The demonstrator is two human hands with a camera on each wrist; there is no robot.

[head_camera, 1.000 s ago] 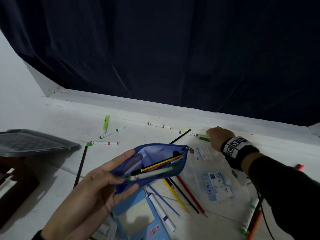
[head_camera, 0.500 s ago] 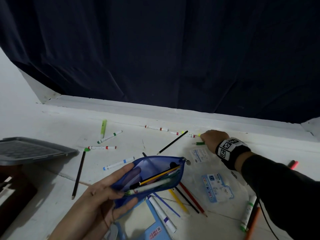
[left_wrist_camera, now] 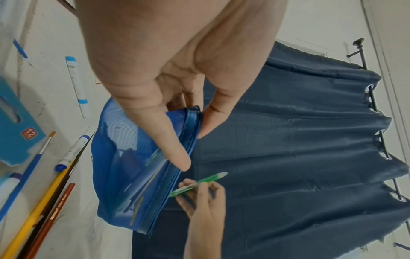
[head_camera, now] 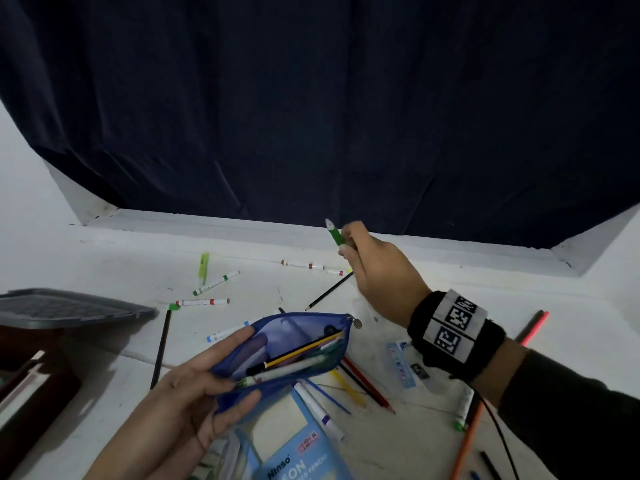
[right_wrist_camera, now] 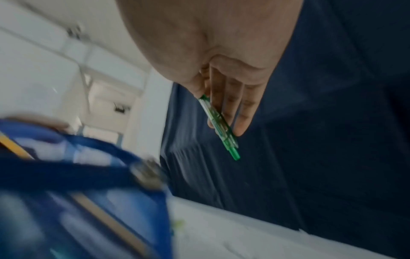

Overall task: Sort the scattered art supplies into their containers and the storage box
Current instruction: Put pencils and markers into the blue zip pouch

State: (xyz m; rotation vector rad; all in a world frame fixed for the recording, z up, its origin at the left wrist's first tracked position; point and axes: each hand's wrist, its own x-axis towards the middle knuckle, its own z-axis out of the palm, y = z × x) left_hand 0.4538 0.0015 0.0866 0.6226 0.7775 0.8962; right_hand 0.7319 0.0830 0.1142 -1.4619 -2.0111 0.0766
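Green pen (head_camera: 335,235): short green barrel with a pale pointed tip, partly clear casing visible in the right-wrist view; it is off the table, tilted with the tip toward 11 o'clock, in front of the dark curtain (head_camera: 311,116). Right hand (head_camera: 377,268) is raised above the table's far edge at about 1 o'clock from the pouch, back of hand toward the head camera, thumb and fingers (right_wrist_camera: 230,103) pinching the pen along its barrel. Blue mesh pouch (head_camera: 287,355) is held in the air near frame centre, zip open, with a yellow pencil and a white marker showing inside. Left hand (head_camera: 194,400) grips the pouch at its 8 o'clock end, thumb (left_wrist_camera: 164,133) pressed along the outer mesh and fingers curled behind, holding the mouth apart. White table (head_camera: 104,258) carries scattered markers and pencils; a grey lid (head_camera: 65,308) lies at 9 o'clock. Versus half a second earlier: the right hand then rested low on the table over the pen; it has since lifted with the pen clear of the surface. Pouch grip unchanged.
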